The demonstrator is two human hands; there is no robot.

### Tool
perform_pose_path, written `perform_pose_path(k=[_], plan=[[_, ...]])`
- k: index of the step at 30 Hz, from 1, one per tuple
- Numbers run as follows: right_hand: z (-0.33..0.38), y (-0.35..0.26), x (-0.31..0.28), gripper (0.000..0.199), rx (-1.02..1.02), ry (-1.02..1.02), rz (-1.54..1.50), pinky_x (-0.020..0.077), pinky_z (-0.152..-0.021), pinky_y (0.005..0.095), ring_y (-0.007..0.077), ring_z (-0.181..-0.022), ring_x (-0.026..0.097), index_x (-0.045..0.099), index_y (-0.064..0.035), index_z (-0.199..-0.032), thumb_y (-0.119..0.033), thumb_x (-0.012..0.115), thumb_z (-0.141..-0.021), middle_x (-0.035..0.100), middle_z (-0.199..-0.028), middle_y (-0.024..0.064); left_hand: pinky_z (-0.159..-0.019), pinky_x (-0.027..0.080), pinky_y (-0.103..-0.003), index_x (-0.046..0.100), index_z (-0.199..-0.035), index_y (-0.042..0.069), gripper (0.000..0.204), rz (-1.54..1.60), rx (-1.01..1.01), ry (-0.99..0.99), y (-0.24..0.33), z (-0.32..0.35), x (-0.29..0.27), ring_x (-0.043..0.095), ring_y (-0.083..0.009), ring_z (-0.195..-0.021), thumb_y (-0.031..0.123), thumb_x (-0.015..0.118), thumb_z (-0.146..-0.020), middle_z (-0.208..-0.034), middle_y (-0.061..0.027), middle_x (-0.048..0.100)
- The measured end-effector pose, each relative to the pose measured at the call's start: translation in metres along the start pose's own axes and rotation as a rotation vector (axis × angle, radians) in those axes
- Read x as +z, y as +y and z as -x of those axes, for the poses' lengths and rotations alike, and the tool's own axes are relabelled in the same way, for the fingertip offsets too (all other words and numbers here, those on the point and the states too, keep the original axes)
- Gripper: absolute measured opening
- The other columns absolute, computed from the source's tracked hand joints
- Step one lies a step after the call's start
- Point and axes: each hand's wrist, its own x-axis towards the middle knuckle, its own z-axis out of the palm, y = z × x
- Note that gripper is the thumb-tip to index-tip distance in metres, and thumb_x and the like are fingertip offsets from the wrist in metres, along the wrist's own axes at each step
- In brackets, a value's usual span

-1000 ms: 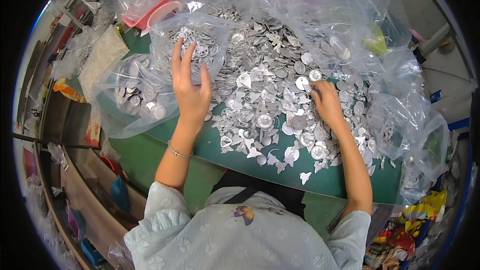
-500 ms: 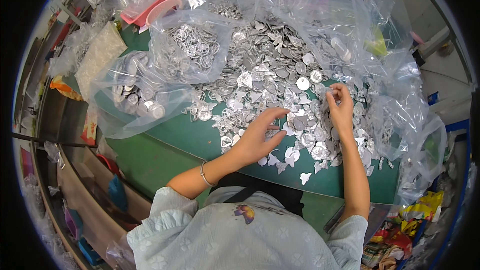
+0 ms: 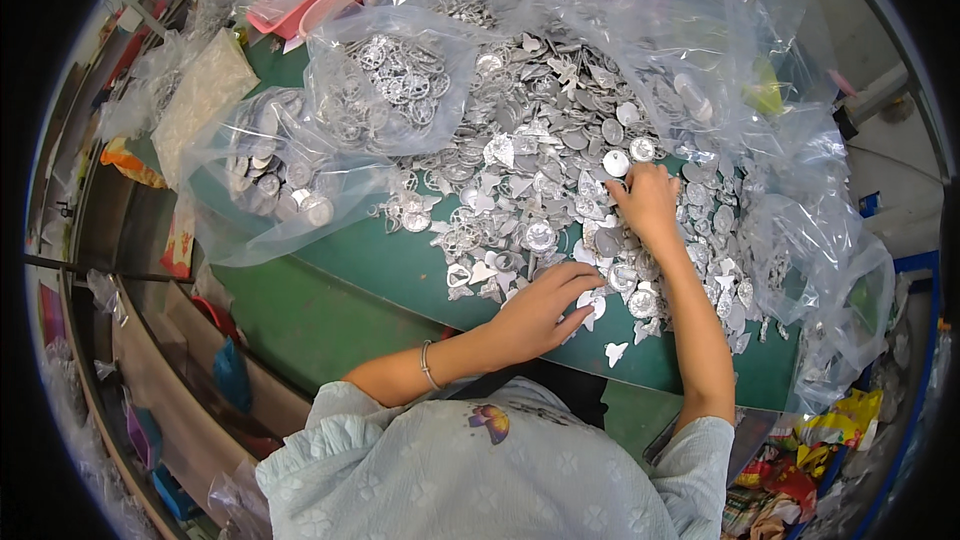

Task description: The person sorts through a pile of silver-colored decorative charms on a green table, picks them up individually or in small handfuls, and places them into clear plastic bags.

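- Silver pieces (image 3: 540, 180) lie heaped on the green worktop (image 3: 370, 255).
- Left hand (image 3: 540, 312): grip half open, empty, at the near edge.
- Right hand (image 3: 651, 208): curled among pieces; cannot tell its grip's hold.

- Counting one left hand (image 3: 537, 316) plus one right hand (image 3: 651, 204), making two.
- Noting one bracelet (image 3: 427, 366).
- Tallying one clear bag of openwork pieces (image 3: 458, 65), one clear bag of round pieces (image 3: 238, 240).
- Logging one green tabletop (image 3: 390, 265).
- Marking one silver piece (image 3: 615, 353) lying apart.
- Losing count of heaped silver pieces (image 3: 540, 145): overlapping.
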Motion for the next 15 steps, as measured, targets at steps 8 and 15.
perform_pose_path(k=[8,15], plan=[[0.026,0.007,-0.038,0.018,0.209,-0.013,-0.602,0.0411,-0.063,0.0309,0.0199,-0.059,0.050,0.052,-0.0011,-0.069,-0.009,0.068,-0.068,0.053,-0.063,0.0074,-0.089,0.041,-0.035,0.043,-0.120,0.004,0.038,0.383,-0.206,-0.041,0.006,0.010,0.000,0.050,-0.0260,-0.105,0.007,0.053,-0.084,-0.117,-0.0121,0.049],[0.081,-0.035,-0.077,0.019,-0.449,-0.262,-0.558,0.0422,-0.075,0.0347,0.0263,-0.081,0.054,0.055,-0.0002,-0.079,-0.006,0.068,-0.067,0.058,-0.082,0.0101,-0.085,0.045,-0.034,0.040,-0.120,-0.001,0.035,1.701,-0.696,0.194,-0.014,0.007,0.015,0.054,-0.0219,-0.098,0.017,0.045,-0.090,-0.108,-0.0136,0.052]])
